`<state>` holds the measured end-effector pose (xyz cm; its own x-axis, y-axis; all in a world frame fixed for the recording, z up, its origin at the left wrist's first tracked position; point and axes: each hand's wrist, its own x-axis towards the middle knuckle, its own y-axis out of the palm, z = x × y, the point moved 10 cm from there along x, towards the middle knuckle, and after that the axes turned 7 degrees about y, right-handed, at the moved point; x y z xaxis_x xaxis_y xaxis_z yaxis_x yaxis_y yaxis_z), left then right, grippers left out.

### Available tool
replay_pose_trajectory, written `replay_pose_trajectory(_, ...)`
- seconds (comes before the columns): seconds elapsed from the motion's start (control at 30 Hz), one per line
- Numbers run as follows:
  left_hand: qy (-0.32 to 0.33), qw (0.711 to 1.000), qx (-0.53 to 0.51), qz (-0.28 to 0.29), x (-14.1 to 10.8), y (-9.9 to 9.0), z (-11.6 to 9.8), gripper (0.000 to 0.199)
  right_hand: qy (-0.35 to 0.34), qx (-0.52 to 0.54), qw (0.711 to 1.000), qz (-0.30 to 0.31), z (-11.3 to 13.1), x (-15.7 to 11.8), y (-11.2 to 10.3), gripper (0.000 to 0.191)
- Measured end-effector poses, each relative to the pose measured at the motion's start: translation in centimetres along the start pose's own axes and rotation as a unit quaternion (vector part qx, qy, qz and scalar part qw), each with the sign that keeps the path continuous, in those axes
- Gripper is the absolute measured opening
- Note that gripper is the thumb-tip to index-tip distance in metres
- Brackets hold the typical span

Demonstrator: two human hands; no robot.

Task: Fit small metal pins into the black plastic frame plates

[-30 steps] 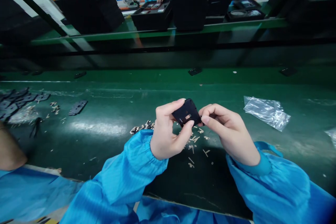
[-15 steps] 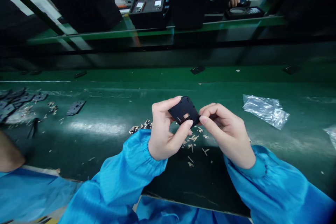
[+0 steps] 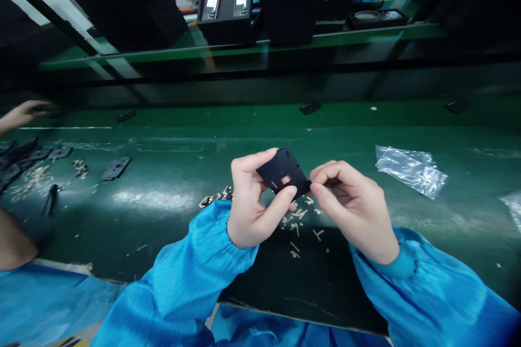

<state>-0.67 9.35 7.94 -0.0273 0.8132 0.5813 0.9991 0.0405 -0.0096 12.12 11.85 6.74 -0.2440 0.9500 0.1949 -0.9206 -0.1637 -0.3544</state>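
Observation:
A small black plate (image 3: 280,167) with a rectangular cutout is tilted above the green table (image 3: 163,173). My left hand (image 3: 254,203) grips it between thumb and fingers along its left and lower edges. The thumb and index finger of my right hand (image 3: 352,203) are pinched together at the plate's right corner; whether a small piece is between them is hidden. Beneath my hands lie small pale scraps (image 3: 296,222). Dark and pale small parts (image 3: 215,196) sit beside my left sleeve.
Clear plastic bags (image 3: 411,169) lie at right. Black plates (image 3: 24,154), another plate (image 3: 116,168) and tweezers (image 3: 51,199) are at left, near a co-worker's hand (image 3: 24,115). Behind, a ledge carries black trays (image 3: 230,30). Small black pieces (image 3: 310,108) lie along the table's back.
A co-worker's hand has appeared at the left, and the clear plastic over the scraps there is gone. The tray at the back has tipped more upright. My hands have barely moved.

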Motion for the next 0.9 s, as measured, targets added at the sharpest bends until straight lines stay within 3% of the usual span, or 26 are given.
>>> replay_pose_trajectory(0.53, 0.032, 0.999, -0.027, 0.021, -0.33, -0.01, -0.23, 0.055, 0.034, 0.047, 0.998, 0.01, 0.16, -0.21, 0.09, 0.011)
replay_pose_trajectory(0.9, 0.044, 0.997, -0.053, 0.041, 0.03, 0.14, -0.21, 0.048, 0.046, 0.071, 0.996, 0.032, 0.66, -0.47, 0.21, 0.012)
